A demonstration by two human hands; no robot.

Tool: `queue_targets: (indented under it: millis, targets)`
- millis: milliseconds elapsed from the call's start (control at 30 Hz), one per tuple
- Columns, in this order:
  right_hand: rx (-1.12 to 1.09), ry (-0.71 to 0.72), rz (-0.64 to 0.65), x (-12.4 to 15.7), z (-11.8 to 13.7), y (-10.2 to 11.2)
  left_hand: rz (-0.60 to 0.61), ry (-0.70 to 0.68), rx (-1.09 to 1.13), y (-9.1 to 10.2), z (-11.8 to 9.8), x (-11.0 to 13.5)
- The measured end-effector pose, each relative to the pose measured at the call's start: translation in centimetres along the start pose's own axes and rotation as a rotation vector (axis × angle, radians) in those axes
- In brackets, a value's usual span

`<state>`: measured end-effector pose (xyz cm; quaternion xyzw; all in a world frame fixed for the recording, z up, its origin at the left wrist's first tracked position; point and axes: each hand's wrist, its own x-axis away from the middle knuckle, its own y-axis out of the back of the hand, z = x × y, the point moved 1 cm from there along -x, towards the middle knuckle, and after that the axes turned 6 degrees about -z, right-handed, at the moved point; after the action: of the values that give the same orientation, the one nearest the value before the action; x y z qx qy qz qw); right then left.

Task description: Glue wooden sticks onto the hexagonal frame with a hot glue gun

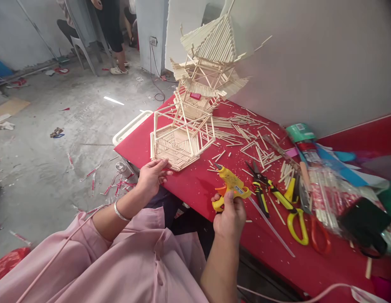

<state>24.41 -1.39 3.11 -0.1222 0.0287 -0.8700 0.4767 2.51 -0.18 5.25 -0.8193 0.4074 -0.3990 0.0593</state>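
Observation:
My left hand (152, 176) pinches the near edge of a hexagonal wooden stick model (176, 145) at the table's left edge. The model has a floor of closely laid sticks and an open stick frame standing over it. My right hand (229, 216) grips a yellow hot glue gun (232, 182) with an orange trigger, its nozzle pointing up and left, a little to the right of the model. A clear glue stick (272, 227) lies on the table by the gun; whether it reaches into the gun is unclear.
A tiered stick pagoda (211, 44) stands behind. Loose sticks (246, 130) litter the red table (189, 195). To the right lie black-and-yellow cutters (275, 191), yellow-handled scissors (298, 227), a green tape roll (301, 131) and bagged sticks (329, 191). A person (115, 38) stands at the back.

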Motion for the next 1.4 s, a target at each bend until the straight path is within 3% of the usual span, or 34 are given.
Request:
queue_targets:
  millis: [267,1400]
  targets:
    - [-0.027,-0.027,0.116,-0.1,0.6,-0.5,-0.046,-0.008,-0.016,-0.5,-0.2,0.3]
    - [-0.027,-0.114,0.150,1.1,0.0,0.0,-0.130,-0.058,-0.008,-1.1,0.1,0.5]
